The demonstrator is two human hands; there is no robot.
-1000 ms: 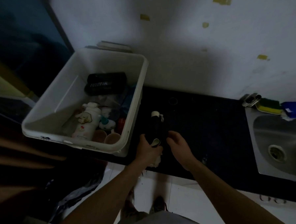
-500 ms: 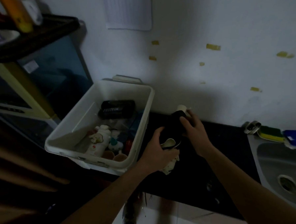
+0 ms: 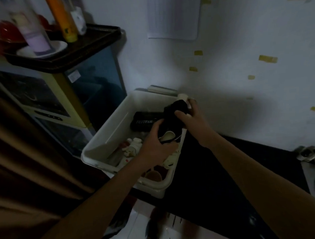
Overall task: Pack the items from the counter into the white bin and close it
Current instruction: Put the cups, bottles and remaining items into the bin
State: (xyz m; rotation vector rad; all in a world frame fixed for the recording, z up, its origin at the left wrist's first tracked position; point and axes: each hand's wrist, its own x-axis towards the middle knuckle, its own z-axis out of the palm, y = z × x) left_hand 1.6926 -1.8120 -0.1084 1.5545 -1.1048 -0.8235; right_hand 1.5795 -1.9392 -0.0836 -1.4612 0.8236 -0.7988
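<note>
The flask (image 3: 173,116) has moved off the bench (image 3: 220,180) and is now over the bin's (image 3: 103,140) right edge. The left hand's (image 3: 155,143) fingers are clamped on its lower end and the right hand's (image 3: 191,121) on its top. Inside the bin lie a black case (image 3: 144,121), a white bottle (image 3: 133,148) and cups (image 3: 153,175).
</note>
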